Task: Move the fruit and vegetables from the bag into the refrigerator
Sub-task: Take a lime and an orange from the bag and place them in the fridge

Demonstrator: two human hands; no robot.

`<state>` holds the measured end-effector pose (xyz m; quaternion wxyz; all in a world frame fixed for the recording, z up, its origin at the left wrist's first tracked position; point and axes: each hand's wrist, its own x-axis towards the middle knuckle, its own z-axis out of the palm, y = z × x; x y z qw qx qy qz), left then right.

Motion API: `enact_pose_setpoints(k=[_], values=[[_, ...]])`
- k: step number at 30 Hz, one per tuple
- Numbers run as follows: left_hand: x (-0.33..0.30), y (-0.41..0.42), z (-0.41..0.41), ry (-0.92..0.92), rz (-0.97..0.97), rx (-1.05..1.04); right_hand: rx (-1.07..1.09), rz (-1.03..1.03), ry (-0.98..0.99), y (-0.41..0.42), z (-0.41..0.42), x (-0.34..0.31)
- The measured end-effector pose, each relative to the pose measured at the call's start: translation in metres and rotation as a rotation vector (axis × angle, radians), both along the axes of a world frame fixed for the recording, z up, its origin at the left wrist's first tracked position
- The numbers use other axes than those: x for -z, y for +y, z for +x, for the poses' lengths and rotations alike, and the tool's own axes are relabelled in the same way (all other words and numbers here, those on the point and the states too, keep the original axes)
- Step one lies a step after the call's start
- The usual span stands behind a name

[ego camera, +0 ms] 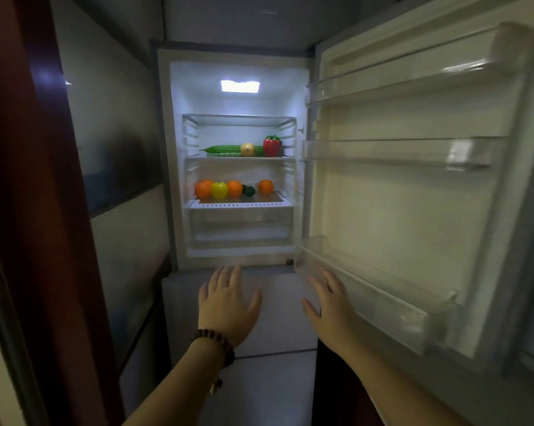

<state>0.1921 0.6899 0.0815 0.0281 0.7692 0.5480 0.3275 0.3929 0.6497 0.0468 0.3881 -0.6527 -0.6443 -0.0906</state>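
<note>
Head view. Refrigerator [179,155], white-lined and lit from a ceiling lamp, stands open, its cream door [413,195] swung out to the right with clear plastic door racks [398,152]. Middle glass shelf: long green ridged gourd [221,149], lying flat with its long axis left to right and its pointed tip toward the left; small yellow onion [247,149] in front of it; upright red bell pepper [271,146] at its right end, stem up. Lower shelf, in a row left to right: orange [203,188], yellow apple [219,189] touching it, second orange [235,188], dark green item [249,190] too small to identify, third orange [266,186] set apart. Clear crisper drawer [241,219] beneath.

All produce lies well above and beyond both hands. Left hand [227,305], beaded brown bracelet [216,344] at the wrist, reaches forward palm down, fingers straight and spread, holding nothing. Right hand [330,302] likewise extended, fingers loosely splayed, empty, near the lowest door rack.
</note>
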Motion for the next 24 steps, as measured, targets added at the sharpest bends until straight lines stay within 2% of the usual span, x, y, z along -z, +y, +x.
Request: enact_pose_setpoints(k=[6, 11, 17, 24], values=[[0.010, -0.073, 0.046, 0.022, -0.036, -0.006, -0.011, 0.073, -0.081, -0.091, 0.052, 0.006], [0.004, -0.121, 0.098, 0.042, -0.010, 0.070, 0.045, 0.162, -0.087, -0.154, 0.111, -0.009], [0.001, -0.140, 0.135, 0.036, -0.006, 0.118, 0.280, 0.339, -0.046, -0.194, 0.178, -0.044], [-0.006, -0.149, 0.163, 0.047, 0.025, 0.154, 0.472, 0.132, 0.205, -0.174, 0.237, -0.076]])
